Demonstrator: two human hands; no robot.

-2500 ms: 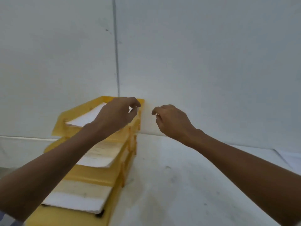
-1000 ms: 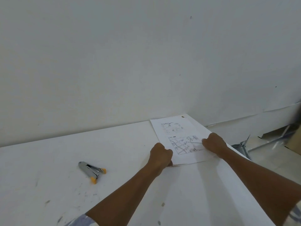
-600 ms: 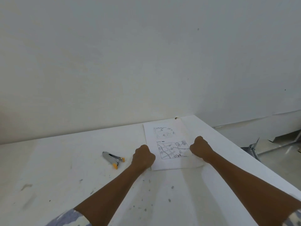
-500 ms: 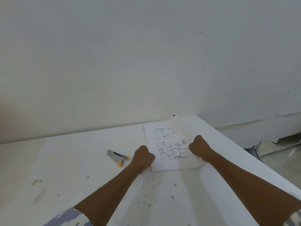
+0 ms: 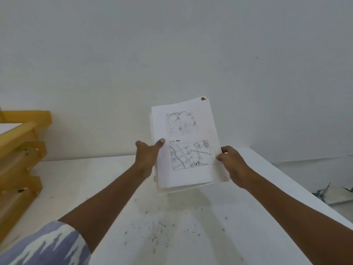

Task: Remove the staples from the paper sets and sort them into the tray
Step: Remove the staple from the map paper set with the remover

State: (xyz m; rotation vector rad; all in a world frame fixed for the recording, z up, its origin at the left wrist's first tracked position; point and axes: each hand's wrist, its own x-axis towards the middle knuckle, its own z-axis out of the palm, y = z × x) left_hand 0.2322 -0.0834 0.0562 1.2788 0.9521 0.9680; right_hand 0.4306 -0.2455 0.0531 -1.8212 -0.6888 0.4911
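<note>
paper set lifted between left hand, right hand, seemingly pinched

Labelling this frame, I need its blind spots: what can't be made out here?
Head view:
1. Brown spot at the top corner of the paper set: too small to tell whether it is a staple.
2. Lower sheets: hidden behind the top sheet; its print is blurred.
3. Yellow tray stack: cut by the left edge, blurred.
4. Left hand: fingertips hidden behind the paper set.

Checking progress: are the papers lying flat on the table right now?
No, the left hand and the right hand hold the papers raised above the table.
</note>
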